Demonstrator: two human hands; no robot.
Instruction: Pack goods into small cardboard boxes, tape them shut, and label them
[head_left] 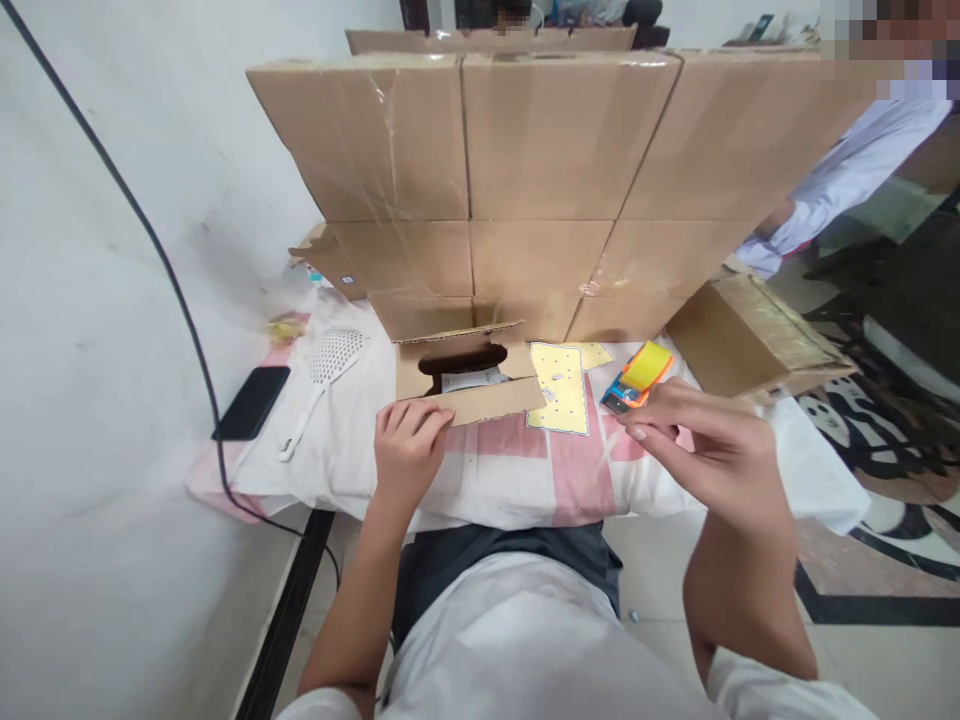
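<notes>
My left hand [407, 445] rests on the front flap of a small open cardboard box [469, 378], pinching its near edge. Something white lies inside the box. My right hand [705, 445] hovers to the right, fingers curled and apart, holding nothing I can see. Just beyond its fingertips lies an orange, yellow and blue tape dispenser [637, 378] on the cloth. A yellow dotted sheet [561, 395] lies between the box and the dispenser.
A wall of large cardboard boxes [540, 170] stands behind the small box. Another carton [754, 340] lies at the right. A white slotted spatula [324, 375] and a black phone [251, 402] lie at the left, near a black cable [172, 290]. A person's sleeve [847, 170] shows at far right.
</notes>
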